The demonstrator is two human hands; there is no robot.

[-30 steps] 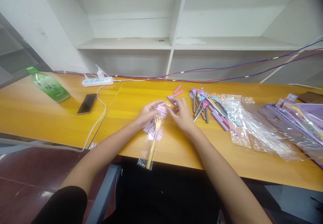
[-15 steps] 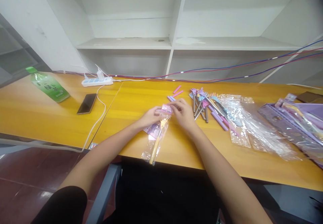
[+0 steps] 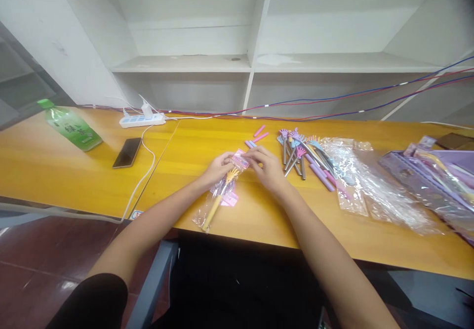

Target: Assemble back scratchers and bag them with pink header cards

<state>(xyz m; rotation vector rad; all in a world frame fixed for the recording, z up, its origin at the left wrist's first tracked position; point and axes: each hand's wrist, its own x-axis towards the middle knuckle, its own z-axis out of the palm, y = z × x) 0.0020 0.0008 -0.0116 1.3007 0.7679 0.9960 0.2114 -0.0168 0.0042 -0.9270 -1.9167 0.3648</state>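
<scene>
A yellow hand-shaped back scratcher in a clear plastic bag (image 3: 217, 200) lies slanted on the wooden table (image 3: 74, 171), its lower end near the front edge. My left hand (image 3: 218, 167) pinches the bag's top by the pink header card. My right hand (image 3: 267, 167) pinches the same top end from the right. Both hands have their fingers closed on the bag.
A pile of loose back scratchers (image 3: 301, 151) lies right of my hands, with empty clear bags (image 3: 355, 181) and purple packaged ones (image 3: 433, 176) further right. Small pink and purple caps (image 3: 257, 136) lie behind. A phone (image 3: 128, 152), power strip (image 3: 142, 119) and green bottle (image 3: 70, 129) sit at left.
The bag's lower end has swung to the left and the scratcher now lies more slanted. Both hands have closed in on the bag's top end.
</scene>
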